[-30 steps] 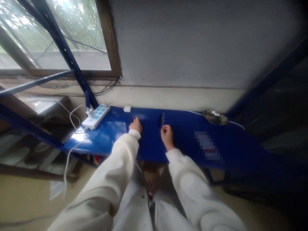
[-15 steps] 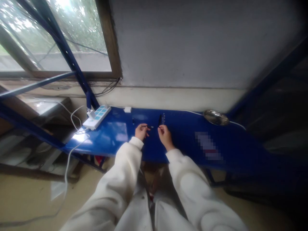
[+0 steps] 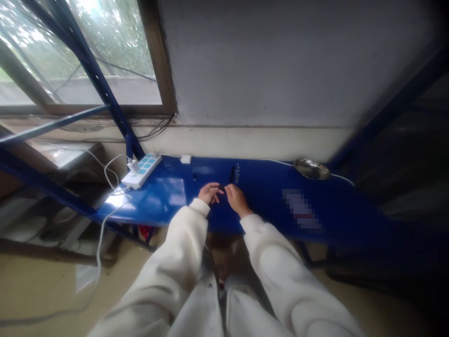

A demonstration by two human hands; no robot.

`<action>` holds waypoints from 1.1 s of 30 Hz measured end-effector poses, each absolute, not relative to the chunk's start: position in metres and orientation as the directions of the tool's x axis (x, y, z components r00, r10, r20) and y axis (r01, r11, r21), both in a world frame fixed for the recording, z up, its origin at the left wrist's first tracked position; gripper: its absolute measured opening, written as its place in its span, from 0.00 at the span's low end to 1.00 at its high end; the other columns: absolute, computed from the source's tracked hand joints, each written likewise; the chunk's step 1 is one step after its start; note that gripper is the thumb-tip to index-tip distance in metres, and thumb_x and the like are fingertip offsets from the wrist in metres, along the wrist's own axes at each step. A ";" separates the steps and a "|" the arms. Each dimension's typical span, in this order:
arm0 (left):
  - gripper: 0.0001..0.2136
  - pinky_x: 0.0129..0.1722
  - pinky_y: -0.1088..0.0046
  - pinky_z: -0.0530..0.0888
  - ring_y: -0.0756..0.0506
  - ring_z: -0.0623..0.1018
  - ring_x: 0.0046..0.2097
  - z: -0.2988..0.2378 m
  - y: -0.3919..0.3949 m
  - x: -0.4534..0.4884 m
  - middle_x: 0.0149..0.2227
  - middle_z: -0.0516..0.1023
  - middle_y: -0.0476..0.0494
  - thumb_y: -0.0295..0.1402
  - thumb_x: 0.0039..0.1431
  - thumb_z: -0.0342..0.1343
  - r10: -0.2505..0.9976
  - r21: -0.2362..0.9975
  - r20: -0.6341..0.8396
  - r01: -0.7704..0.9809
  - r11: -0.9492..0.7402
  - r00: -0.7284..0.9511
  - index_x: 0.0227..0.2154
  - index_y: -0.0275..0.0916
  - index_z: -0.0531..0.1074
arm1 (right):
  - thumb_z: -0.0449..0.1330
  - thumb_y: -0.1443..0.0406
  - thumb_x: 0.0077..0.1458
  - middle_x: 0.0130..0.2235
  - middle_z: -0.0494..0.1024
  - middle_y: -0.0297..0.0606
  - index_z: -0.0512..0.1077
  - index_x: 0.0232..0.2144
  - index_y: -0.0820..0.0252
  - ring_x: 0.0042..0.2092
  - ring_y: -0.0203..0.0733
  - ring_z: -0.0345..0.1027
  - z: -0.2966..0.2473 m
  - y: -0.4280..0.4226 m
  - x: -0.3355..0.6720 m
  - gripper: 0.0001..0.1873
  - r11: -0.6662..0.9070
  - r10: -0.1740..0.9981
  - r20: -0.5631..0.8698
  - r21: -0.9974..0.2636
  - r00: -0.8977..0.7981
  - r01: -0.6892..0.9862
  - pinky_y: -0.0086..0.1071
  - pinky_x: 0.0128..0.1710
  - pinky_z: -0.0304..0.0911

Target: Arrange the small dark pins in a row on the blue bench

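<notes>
- The work in hand appeared to be joining or fitting a small dark piece (image 3: pixel 220 188) held between both hands, just above the front part of the blue workbench (image 3: pixel 273 206).
- Any further handling would call for fine fingertip control, since the piece was tiny and mostly hidden by the fingers.
- The left hand (image 3: pixel 209 192) was curled, its fingertips pinched on the piece's left end.
- The right hand (image 3: pixel 235 199) was curled closed at the other end, seemingly pinching it too; its fingertips were turned away from the camera.
- A dark pen-like tool (image 3: pixel 232 174) lay just beyond the hands, a white power strip (image 3: pixel 142 170) well to the left, and a metal dish (image 3: pixel 311 168) well to the right.
</notes>
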State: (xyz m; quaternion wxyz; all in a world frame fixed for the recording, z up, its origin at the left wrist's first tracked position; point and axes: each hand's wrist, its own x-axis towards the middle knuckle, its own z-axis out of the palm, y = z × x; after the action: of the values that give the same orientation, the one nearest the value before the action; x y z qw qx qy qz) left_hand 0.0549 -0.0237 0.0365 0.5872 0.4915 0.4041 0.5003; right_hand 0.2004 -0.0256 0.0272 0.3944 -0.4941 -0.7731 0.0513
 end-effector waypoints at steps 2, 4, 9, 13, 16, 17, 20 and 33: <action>0.23 0.10 0.81 0.55 0.54 0.69 0.14 0.036 -0.024 0.056 0.26 0.75 0.42 0.42 0.43 0.56 0.984 0.986 0.027 -0.166 0.003 0.178 0.39 0.31 0.62 | 0.38 0.60 0.58 0.27 0.69 0.37 0.64 0.26 0.58 0.31 0.37 0.61 0.026 -0.026 0.201 0.18 0.492 0.806 0.564 -0.469 -0.180 0.734 0.28 0.32 0.55; 0.23 0.10 0.81 0.55 0.53 0.68 0.14 0.035 -0.024 0.057 0.24 0.74 0.44 0.44 0.43 0.55 0.983 0.990 0.036 -0.142 -0.010 0.180 0.38 0.31 0.62 | 0.38 0.60 0.58 0.26 0.69 0.37 0.63 0.26 0.58 0.30 0.37 0.61 0.026 -0.025 0.202 0.18 0.475 0.809 0.567 -0.472 -0.156 0.743 0.28 0.32 0.55; 0.20 0.10 0.82 0.55 0.54 0.67 0.13 0.031 -0.024 0.060 0.21 0.73 0.47 0.45 0.46 0.53 0.988 0.994 0.042 -0.102 -0.027 0.151 0.34 0.33 0.60 | 0.38 0.60 0.58 0.25 0.68 0.37 0.63 0.25 0.58 0.28 0.36 0.61 0.024 -0.025 0.203 0.18 0.455 0.811 0.570 -0.476 -0.131 0.753 0.28 0.30 0.54; 0.16 0.10 0.83 0.54 0.55 0.67 0.13 0.031 -0.024 0.062 0.21 0.73 0.48 0.44 0.48 0.51 0.984 0.995 0.016 -0.100 0.002 0.175 0.30 0.35 0.58 | 0.39 0.60 0.57 0.24 0.68 0.37 0.62 0.22 0.58 0.27 0.36 0.61 0.023 -0.025 0.203 0.18 0.481 0.799 0.585 -0.483 -0.140 0.732 0.29 0.30 0.54; 0.12 0.10 0.83 0.54 0.54 0.67 0.13 0.032 -0.023 0.063 0.19 0.71 0.50 0.41 0.50 0.49 0.982 0.992 -0.043 -0.112 0.065 0.186 0.26 0.36 0.56 | 0.40 0.60 0.57 0.23 0.67 0.37 0.61 0.21 0.57 0.27 0.36 0.60 0.024 -0.026 0.202 0.18 0.485 0.797 0.585 -0.470 -0.151 0.738 0.28 0.30 0.54; 0.11 0.10 0.83 0.53 0.54 0.67 0.13 0.032 -0.022 0.063 0.18 0.70 0.51 0.40 0.51 0.48 0.982 0.990 -0.062 -0.116 0.084 0.180 0.26 0.37 0.56 | 0.40 0.60 0.57 0.23 0.67 0.37 0.61 0.21 0.57 0.27 0.36 0.60 0.024 -0.026 0.201 0.18 0.487 0.796 0.584 -0.462 -0.158 0.741 0.28 0.30 0.54; 0.09 0.10 0.82 0.53 0.54 0.66 0.13 0.030 -0.021 0.064 0.15 0.67 0.53 0.37 0.52 0.45 0.985 0.988 -0.081 -0.116 0.099 0.151 0.25 0.37 0.55 | 0.40 0.60 0.57 0.22 0.67 0.37 0.61 0.20 0.57 0.27 0.36 0.60 0.025 -0.028 0.199 0.18 0.497 0.791 0.586 -0.445 -0.178 0.745 0.28 0.30 0.53; 0.14 0.11 0.79 0.56 0.53 0.64 0.11 0.027 -0.020 0.064 0.10 0.62 0.51 0.36 0.53 0.38 0.994 0.996 -0.050 0.081 0.042 0.100 0.16 0.37 0.59 | 0.39 0.61 0.58 0.22 0.65 0.36 0.60 0.20 0.58 0.26 0.35 0.59 0.023 -0.027 0.199 0.18 0.499 0.777 0.602 -0.416 -0.181 0.760 0.29 0.29 0.52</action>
State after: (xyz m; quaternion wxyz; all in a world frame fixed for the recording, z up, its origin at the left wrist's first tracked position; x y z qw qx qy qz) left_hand 0.0639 -0.0199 0.0270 0.5162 0.5326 0.5043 0.4421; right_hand 0.1987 -0.0269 0.0227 0.3991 -0.5004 -0.7683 0.0108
